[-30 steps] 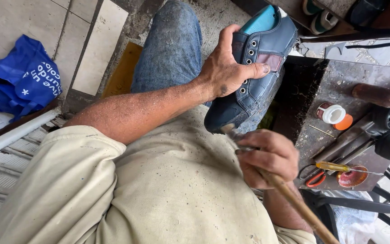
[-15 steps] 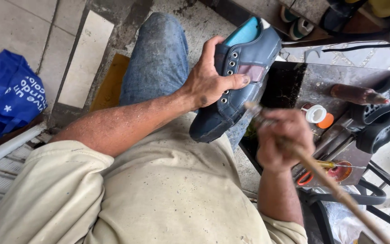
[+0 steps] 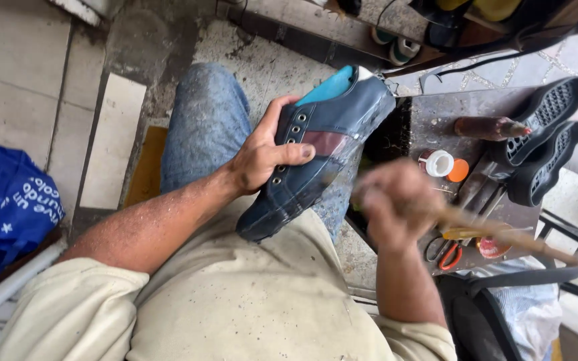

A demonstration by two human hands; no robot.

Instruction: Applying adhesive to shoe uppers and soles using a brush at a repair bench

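Gripping the dark blue shoe (image 3: 316, 157) over your knee, your left hand (image 3: 262, 157) has its fingers curled round the lace side; toe points at you. Your right hand (image 3: 396, 207), blurred, fist closed on a wooden stick (image 3: 523, 239), sits just right of the sole.

My clothes and bare arms, seen from above

I wear a loose cream-beige short-sleeved cotton shirt (image 3: 235, 314), creased and lightly soiled, filling the view from six toward eight o'clock, its wide sleeve hem ending above my elbow. Faded blue denim trousers (image 3: 202, 134), speckled with pale dust, cover my knee toward eleven o'clock. Both forearms are bare and dotted with fine pale specks. My left hand (image 3: 262, 157), near centre, wears no glove, ring or watch; my right hand (image 3: 393, 204), toward three o'clock, is blurred, equally bare.
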